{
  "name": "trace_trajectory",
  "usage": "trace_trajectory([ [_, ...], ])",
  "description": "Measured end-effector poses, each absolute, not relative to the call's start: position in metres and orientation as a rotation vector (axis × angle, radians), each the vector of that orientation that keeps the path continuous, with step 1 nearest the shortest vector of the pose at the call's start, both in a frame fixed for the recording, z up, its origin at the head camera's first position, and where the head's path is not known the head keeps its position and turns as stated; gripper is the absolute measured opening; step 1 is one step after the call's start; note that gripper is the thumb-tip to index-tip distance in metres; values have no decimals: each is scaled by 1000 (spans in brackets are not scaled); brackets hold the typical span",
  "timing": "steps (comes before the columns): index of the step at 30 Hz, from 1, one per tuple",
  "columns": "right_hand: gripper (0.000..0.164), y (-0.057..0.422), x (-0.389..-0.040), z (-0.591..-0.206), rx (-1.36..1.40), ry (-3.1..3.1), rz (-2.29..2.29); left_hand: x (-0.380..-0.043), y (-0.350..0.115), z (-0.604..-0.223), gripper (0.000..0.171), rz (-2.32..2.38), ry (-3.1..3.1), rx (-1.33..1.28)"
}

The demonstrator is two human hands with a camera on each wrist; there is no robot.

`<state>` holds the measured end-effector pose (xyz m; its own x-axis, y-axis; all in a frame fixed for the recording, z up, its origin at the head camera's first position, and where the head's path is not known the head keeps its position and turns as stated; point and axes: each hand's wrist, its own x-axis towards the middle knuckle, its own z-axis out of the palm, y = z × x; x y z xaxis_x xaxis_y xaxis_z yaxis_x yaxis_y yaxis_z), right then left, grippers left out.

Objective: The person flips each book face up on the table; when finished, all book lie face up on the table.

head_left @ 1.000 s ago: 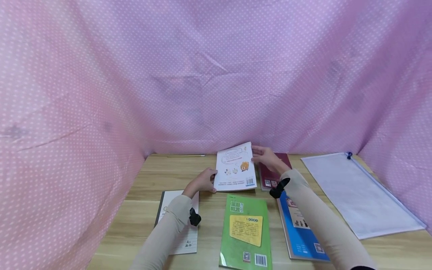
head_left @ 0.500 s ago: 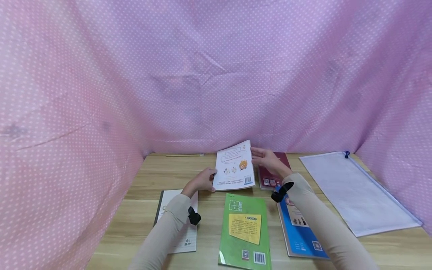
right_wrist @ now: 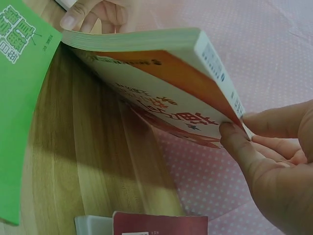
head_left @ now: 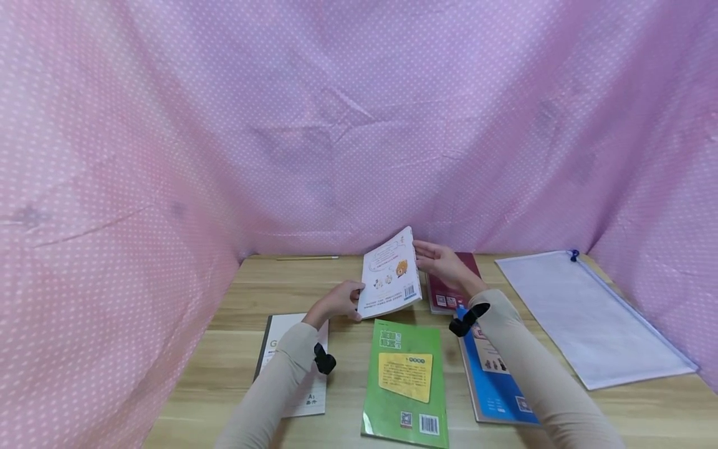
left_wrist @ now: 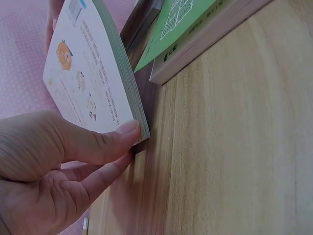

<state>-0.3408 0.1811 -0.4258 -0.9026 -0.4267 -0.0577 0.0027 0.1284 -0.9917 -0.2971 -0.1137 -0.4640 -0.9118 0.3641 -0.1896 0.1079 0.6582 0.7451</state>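
Observation:
A white paperback book [head_left: 389, 274] with small cartoon animals on its back cover is tilted at the back of the table, its right side raised. My left hand [head_left: 339, 300] pinches its near left corner, thumb on the cover and fingers beneath. On the spine side, my right hand [head_left: 444, 265] grips the raised edge between thumb and fingers. The right wrist view shows the book's underside, an orange and white cover [right_wrist: 166, 93] with red lettering. A green book [head_left: 405, 380] lies just in front of the white one. Partly behind my right hand lies a dark red book [head_left: 443, 298].
A white notebook [head_left: 305, 399] lies under my left forearm, and a blue book [head_left: 488, 386] under my right. At the right is a white zip pouch [head_left: 594, 318]. A pencil [head_left: 305, 257] lies at the back edge, before a pink dotted curtain [head_left: 348, 125].
The white book's right side has risen, so it tilts more steeply to the left. Both hands keep hold of it, and the right hand has moved slightly with the raised edge.

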Motion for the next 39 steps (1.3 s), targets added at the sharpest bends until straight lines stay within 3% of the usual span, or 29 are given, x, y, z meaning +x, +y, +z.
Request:
trace_trajectory([
  [24,65,157,-335,-407,-481,2026,-1935,-303,-111,-454,97,1347,2332,417],
  [39,60,135,-328,-408,-578,1908,-2004,-308,-104,-427,73,1616,2101,516],
])
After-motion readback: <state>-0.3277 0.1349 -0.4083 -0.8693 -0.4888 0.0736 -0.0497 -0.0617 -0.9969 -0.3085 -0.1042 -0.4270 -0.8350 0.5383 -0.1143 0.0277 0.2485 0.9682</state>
